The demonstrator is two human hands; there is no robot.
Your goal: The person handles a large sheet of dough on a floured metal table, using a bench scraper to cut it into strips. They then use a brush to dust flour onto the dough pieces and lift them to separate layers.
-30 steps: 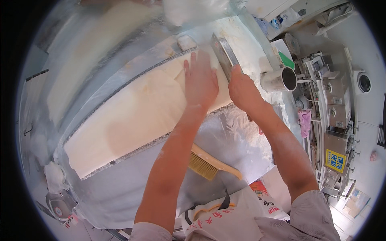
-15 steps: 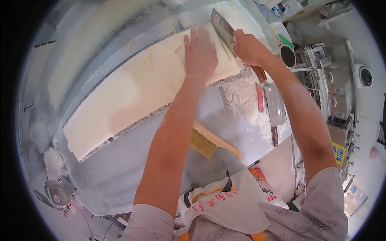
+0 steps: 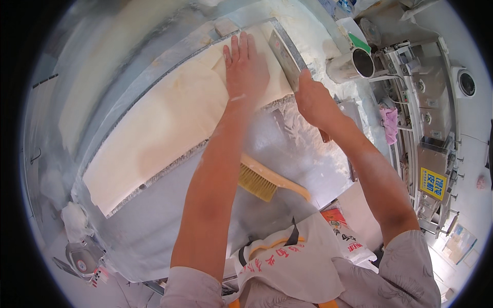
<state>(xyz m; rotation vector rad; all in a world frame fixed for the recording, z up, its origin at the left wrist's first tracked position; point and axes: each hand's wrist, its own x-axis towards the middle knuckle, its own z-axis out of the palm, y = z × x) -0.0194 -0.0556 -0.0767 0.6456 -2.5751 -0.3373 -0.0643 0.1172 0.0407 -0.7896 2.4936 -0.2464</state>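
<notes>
Dough (image 3: pixel 169 123) was spread as a long folded sheet along the floured steel bench (image 3: pixel 308 164), pinned flat near its far end by the open left hand (image 3: pixel 246 69), while a broad blade (image 3: pixel 287 51), gripped in the clenched right hand (image 3: pixel 316 102), was set at that end, most of it seemingly uncut

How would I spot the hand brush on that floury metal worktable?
Find the long pale dough sheet on the flour-dusted metal worktable. Nearer the person, partly under the left forearm, lies the wooden-handled hand brush. Its yellow bristles are the only strong colour on the grey surface.
</notes>
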